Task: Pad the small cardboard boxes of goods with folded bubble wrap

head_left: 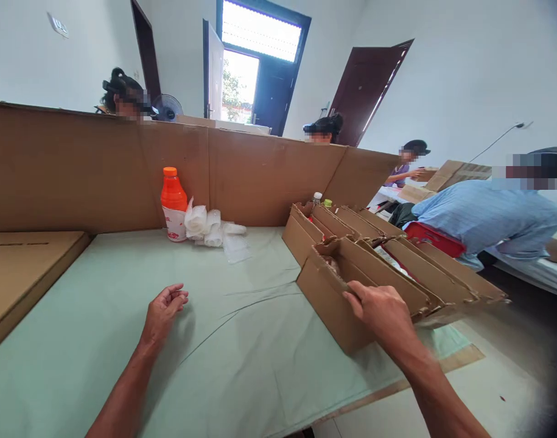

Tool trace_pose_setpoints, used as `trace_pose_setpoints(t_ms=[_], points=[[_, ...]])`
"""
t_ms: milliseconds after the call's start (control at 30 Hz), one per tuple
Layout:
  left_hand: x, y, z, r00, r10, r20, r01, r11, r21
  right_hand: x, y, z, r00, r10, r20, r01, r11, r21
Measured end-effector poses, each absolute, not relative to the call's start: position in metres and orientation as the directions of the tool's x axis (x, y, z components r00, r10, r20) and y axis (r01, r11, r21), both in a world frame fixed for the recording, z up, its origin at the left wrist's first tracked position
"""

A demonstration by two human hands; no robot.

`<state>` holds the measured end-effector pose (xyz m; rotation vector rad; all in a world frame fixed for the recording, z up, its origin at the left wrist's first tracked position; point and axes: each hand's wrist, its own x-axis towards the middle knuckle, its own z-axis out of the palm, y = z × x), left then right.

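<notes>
My left hand (165,310) hovers over the pale green cloth (232,359), its fingers loosely curled and apart, with nothing in it. On the right, my right hand (382,309) has its fingers bent over the near rim of an open cardboard box (326,304). A brownish item (332,264) shows partly inside that box; the rest of its inside is hidden by the walls. More open cardboard boxes (428,267) stand side by side against it, some with packaged items in them. Behind them, two bottle caps stick up, one white (317,197) and one yellow-green.
An orange bottle (173,201) stands beside clear plastic wrap (209,225) at the back. A tall cardboard wall (260,176) closes off the far side. A flat cardboard piece (27,267) lies at left. Several people are nearby, one in a blue shirt (483,213) at right.
</notes>
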<state>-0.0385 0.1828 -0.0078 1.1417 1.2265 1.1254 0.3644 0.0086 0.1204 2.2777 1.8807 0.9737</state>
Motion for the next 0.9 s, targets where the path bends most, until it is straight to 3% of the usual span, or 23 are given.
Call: trace_pose_setpoints(t_ms=[133, 233, 333, 400, 500, 567, 667, 800, 900], points=[[-0.063, 0.135, 0.002, 0.082, 0.991, -0.108, 0.056, 0.103, 0.993, 0.314, -0.007, 0.126, -0.305, 0.808, 0.504, 0.950, 0.223, 0.217], [-0.088, 0.097, 0.001, -0.027, 0.987, -0.158, 0.081, 0.159, 0.984, 0.265, -0.004, 0.132, -0.480, 0.731, 0.485, 0.844, 0.535, 0.030], [-0.112, 0.064, -0.004, -0.160, 0.963, -0.215, 0.106, 0.234, 0.966, 0.237, 0.002, 0.135, -0.588, 0.616, 0.525, 0.677, 0.729, -0.098], [-0.126, 0.044, -0.007, -0.224, 0.946, -0.234, 0.118, 0.265, 0.957, 0.240, 0.005, 0.131, -0.512, 0.582, 0.631, 0.650, 0.744, -0.159], [-0.145, 0.022, -0.011, -0.261, 0.939, -0.225, 0.149, 0.269, 0.951, 0.266, 0.006, 0.110, -0.194, 0.632, 0.750, 0.725, 0.608, -0.325], [-0.152, 0.015, -0.012, -0.237, 0.947, -0.215, 0.186, 0.261, 0.947, 0.283, 0.004, 0.086, -0.073, 0.720, 0.691, 0.754, 0.493, -0.434], [-0.149, 0.017, -0.013, -0.144, 0.969, -0.200, 0.248, 0.231, 0.941, 0.289, -0.004, 0.041, -0.131, 0.854, 0.503, 0.795, 0.393, -0.462], [-0.120, 0.032, -0.014, -0.025, 0.984, -0.178, 0.318, 0.177, 0.932, 0.268, -0.009, -0.009, -0.203, 0.918, 0.341, 0.813, 0.352, -0.464], [-0.095, 0.043, -0.016, 0.006, 0.984, -0.180, 0.358, 0.166, 0.919, 0.253, -0.001, -0.026, -0.207, 0.931, 0.301, 0.807, 0.336, -0.485]])
